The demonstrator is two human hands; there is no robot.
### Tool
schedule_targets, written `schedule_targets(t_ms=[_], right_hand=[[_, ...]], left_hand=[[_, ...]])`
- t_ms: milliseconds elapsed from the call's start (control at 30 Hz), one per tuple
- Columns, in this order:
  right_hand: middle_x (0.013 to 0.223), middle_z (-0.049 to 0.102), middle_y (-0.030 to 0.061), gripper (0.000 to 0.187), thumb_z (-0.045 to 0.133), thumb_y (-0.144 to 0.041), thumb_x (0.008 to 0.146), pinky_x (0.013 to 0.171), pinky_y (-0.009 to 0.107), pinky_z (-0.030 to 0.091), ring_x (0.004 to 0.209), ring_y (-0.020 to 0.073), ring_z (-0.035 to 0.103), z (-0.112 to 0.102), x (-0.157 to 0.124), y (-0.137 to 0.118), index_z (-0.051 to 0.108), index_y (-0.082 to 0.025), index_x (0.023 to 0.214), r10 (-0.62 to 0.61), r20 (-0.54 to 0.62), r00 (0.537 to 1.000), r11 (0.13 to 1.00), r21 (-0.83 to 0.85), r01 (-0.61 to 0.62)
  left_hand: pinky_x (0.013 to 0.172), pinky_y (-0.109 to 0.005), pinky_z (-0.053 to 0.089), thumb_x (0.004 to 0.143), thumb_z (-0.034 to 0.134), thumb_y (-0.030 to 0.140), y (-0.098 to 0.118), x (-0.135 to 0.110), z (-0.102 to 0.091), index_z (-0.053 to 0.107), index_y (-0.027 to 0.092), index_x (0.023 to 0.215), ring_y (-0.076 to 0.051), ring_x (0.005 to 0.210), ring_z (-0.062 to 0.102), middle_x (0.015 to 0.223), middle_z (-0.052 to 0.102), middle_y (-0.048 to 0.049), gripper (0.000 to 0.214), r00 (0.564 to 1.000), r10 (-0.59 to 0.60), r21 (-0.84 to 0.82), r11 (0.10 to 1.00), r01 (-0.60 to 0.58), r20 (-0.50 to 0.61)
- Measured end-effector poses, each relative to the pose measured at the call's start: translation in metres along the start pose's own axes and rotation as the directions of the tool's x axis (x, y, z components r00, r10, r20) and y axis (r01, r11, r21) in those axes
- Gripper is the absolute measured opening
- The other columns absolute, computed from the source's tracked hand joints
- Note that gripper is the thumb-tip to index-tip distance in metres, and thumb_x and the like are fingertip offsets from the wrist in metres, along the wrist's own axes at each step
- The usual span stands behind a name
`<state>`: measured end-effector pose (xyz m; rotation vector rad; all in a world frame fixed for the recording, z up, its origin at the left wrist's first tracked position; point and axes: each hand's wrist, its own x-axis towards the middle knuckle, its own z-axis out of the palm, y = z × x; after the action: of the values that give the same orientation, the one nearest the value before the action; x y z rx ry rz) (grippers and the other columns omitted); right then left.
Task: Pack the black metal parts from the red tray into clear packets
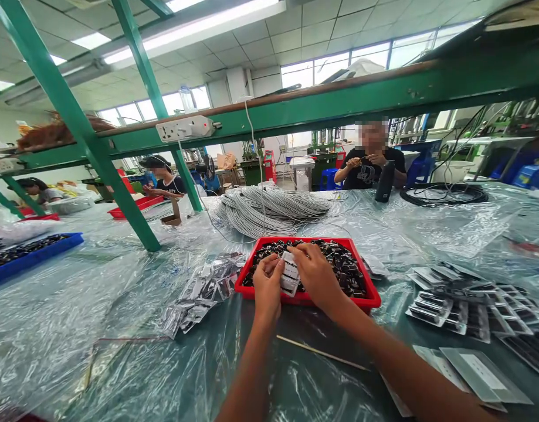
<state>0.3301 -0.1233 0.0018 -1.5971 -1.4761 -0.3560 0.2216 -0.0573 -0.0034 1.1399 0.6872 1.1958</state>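
Over a red tray (pixel 302 300) heaped with small black parts (pixel 346 266), my left hand (pixel 268 278) is closed on a small whitish slotted plastic holder (pixel 290 274), tilted toward me. My right hand (pixel 315 272) reaches its upper right edge, fingers bent and pressed together there. Whether a small part sits between those fingertips is too small to tell. Left of the tray lies a loose pile of similar clear holders (pixel 201 296). Filled holders with black parts (pixel 467 302) are stacked at the right.
Flat translucent packs (pixel 480 372) lie near my right forearm. Behind the tray rests a coil of grey cable (pixel 269 208). A thin stick (pixel 322 353) lies in front. A green shelf frame (pixel 295 110) crosses above. Across the table a person (pixel 370 164) works beside a dark bottle (pixel 385 181).
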Motion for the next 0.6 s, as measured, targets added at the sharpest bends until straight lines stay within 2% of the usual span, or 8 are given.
schedule_targets(t_ms=[67,133,267,367,500,600], right_hand=[[0.113,0.066,0.0176,0.035,0.043,-0.020,0.097,0.095,0.047,0.049,0.106,0.0297,0.057,0.007,-0.006,-0.006,0.064,-0.015,0.125,-0.059,0.062,0.996,0.995,-0.071,0.063],[0.115,0.067,0.0178,0.035,0.045,-0.025,0.098,0.095,0.047,0.049,0.107,0.0301,0.059,0.011,-0.009,-0.010,0.063,-0.014,0.126,-0.060,0.099,0.993,0.997,-0.043,0.064],[0.103,0.073,0.0129,0.025,0.052,-0.031,0.096,0.087,0.042,0.053,0.095,0.0266,0.068,0.008,-0.006,-0.007,0.070,-0.019,0.109,0.001,0.113,0.994,0.983,0.183,-0.022],[0.099,0.076,0.0104,0.020,0.054,-0.030,0.095,0.082,0.037,0.054,0.090,0.0257,0.072,0.004,-0.003,0.004,0.072,-0.022,0.099,-0.021,0.132,0.991,0.958,0.285,-0.018],[0.100,0.075,0.0158,0.022,0.052,-0.024,0.094,0.078,0.039,0.055,0.086,0.0290,0.073,0.007,-0.005,0.020,0.071,-0.017,0.100,-0.107,0.196,0.975,0.977,0.201,0.067],[0.100,0.075,0.0176,0.024,0.049,-0.020,0.093,0.073,0.037,0.056,0.080,0.0273,0.073,0.009,-0.009,0.027,0.067,-0.014,0.109,-0.150,0.255,0.955,0.986,0.111,0.125]], left_hand=[[0.074,-0.028,0.050,0.064,0.079,0.040,-0.007,-0.004,0.001,0.062,0.015,0.099,-0.017,0.082,0.065,0.088,0.069,-0.0061,0.047,0.998,0.018,0.015,1.000,-0.017,-0.066],[0.077,-0.028,0.050,0.066,0.078,0.037,-0.010,-0.006,-0.001,0.063,0.015,0.098,-0.017,0.085,0.066,0.090,0.070,-0.0064,0.041,0.997,0.035,0.020,0.999,-0.033,-0.068],[0.075,-0.027,0.051,0.065,0.078,0.035,-0.010,-0.006,-0.011,0.065,0.016,0.096,-0.016,0.082,0.066,0.090,0.070,-0.0055,0.039,0.998,0.030,-0.032,0.999,-0.028,0.051],[0.071,-0.025,0.051,0.066,0.078,0.036,-0.009,-0.005,-0.014,0.064,0.017,0.097,-0.015,0.078,0.066,0.090,0.070,-0.0043,0.039,0.994,0.029,0.007,1.000,-0.030,0.108],[0.068,-0.026,0.051,0.066,0.077,0.038,-0.009,-0.008,-0.011,0.061,0.017,0.094,-0.016,0.074,0.066,0.081,0.067,-0.0026,0.039,0.997,0.019,0.125,0.992,-0.029,0.080],[0.068,-0.027,0.050,0.064,0.078,0.038,-0.011,-0.010,-0.007,0.059,0.016,0.091,-0.016,0.074,0.065,0.077,0.067,-0.0031,0.040,0.999,0.000,0.161,0.987,-0.007,0.045]])
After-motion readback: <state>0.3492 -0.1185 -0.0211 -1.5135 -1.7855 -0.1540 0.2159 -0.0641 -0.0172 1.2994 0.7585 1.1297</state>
